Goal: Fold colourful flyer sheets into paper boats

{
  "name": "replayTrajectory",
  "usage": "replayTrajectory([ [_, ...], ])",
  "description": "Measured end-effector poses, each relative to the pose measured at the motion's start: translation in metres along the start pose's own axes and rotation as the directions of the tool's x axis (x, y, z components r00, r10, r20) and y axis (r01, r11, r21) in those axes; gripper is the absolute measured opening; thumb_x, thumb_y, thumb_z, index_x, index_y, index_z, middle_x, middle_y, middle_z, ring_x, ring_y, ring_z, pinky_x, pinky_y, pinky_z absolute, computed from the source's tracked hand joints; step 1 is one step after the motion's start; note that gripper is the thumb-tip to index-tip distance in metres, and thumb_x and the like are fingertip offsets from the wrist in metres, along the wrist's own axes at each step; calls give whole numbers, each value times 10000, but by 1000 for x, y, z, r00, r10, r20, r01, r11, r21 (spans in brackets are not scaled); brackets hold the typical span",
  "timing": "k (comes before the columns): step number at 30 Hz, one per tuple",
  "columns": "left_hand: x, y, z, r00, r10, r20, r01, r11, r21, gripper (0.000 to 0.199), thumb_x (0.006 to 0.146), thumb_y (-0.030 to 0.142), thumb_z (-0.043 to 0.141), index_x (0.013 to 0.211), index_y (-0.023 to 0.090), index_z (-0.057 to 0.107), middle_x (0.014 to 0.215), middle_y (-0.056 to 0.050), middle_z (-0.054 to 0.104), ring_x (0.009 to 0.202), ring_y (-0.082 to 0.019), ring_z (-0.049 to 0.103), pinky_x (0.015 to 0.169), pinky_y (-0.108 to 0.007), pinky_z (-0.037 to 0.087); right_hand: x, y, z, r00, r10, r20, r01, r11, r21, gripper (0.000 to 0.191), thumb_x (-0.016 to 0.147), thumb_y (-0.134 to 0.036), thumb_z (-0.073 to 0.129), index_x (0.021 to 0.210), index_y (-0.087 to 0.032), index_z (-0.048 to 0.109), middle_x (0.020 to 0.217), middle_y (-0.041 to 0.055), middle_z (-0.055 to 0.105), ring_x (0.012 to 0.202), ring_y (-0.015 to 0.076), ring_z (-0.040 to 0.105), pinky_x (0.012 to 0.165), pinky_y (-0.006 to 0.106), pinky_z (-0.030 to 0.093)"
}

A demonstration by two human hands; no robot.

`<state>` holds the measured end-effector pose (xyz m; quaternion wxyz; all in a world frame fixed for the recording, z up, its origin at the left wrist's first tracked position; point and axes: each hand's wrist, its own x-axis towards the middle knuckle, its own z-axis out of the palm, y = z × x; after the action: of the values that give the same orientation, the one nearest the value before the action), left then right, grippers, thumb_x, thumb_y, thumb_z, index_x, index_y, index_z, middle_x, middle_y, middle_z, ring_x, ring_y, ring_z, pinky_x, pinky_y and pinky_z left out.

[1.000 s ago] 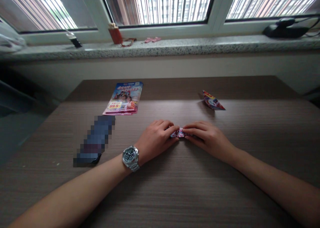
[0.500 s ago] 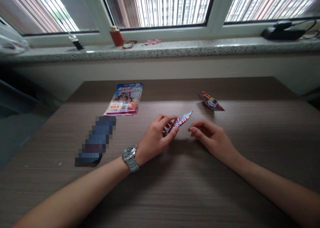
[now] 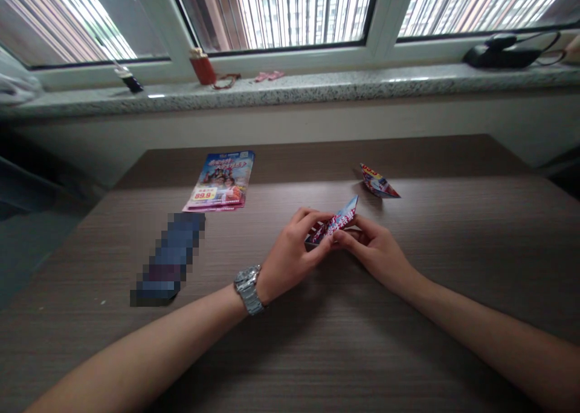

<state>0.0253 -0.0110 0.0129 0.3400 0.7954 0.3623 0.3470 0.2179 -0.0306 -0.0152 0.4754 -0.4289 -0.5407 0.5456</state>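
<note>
A small folded paper piece, printed in red, white and blue, is held above the middle of the table. My left hand, with a metal watch on its wrist, grips its left side between thumb and fingers. On the paper's right side, my right hand has its fingers closed on the edge, with the fingertips of both hands close together. Another folded paper piece stands on the table beyond my right hand.
A stack of printed flyers lies at the table's back left, with a blurred dark phone-like object in front of it. On the stone windowsill are a red container, a small dark-and-clear item and a black power strip.
My right hand has moved left and taken hold of the folded paper. My left hand and the paper have shifted slightly right. The view has shifted a little.
</note>
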Motion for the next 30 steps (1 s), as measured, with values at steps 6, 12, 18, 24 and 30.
replayTrajectory([
  [6, -6, -7, 0, 999, 48, 3, -48, 999, -13, 377, 972, 254, 615, 1347, 225, 597, 1216, -81, 617, 1114, -184, 606, 1013, -345, 502, 0, 5, -2, 999, -12, 34, 13, 999, -35, 289, 877, -409, 717, 1094, -233, 644, 1061, 39, 752, 930, 207, 740, 867, 363, 616],
  [12, -8, -10, -1, 999, 49, 6, -49, 999, -20, 337, 991, 290, 592, 1320, 241, 644, 1233, -86, 617, 1144, -190, 612, 1031, -355, 502, -3, 1, -1, 999, -24, 46, 29, 995, -100, 248, 899, -414, 689, 1065, -234, 661, 1020, 36, 743, 926, 205, 735, 838, 345, 626],
  [18, -10, -13, 2, 998, 58, 3, -58, 998, -35, 340, 994, 271, 583, 1327, 248, 644, 1215, -83, 612, 1133, -185, 610, 1026, -345, 499, -4, 0, 0, 998, -45, 41, 50, 992, -118, 209, 926, -399, 655, 1050, -231, 666, 992, 27, 734, 916, 193, 735, 832, 321, 621],
  [24, -10, -12, 2, 999, 48, -2, -48, 998, -50, 337, 989, 254, 591, 1320, 235, 651, 1199, -81, 608, 1134, -178, 602, 1026, -333, 491, -5, -1, 0, 999, -28, 43, 32, 994, -104, 219, 934, -408, 637, 1064, -232, 644, 1003, 35, 727, 894, 194, 736, 816, 327, 629],
  [30, -10, -11, 2, 999, 43, 3, -43, 999, -26, 329, 1002, 272, 563, 1318, 250, 653, 1206, -84, 616, 1137, -194, 608, 1027, -357, 501, -5, -2, 1, 999, -28, 43, 33, 993, -118, 233, 925, -431, 642, 1044, -230, 637, 982, 38, 714, 874, 197, 732, 792, 324, 636],
])
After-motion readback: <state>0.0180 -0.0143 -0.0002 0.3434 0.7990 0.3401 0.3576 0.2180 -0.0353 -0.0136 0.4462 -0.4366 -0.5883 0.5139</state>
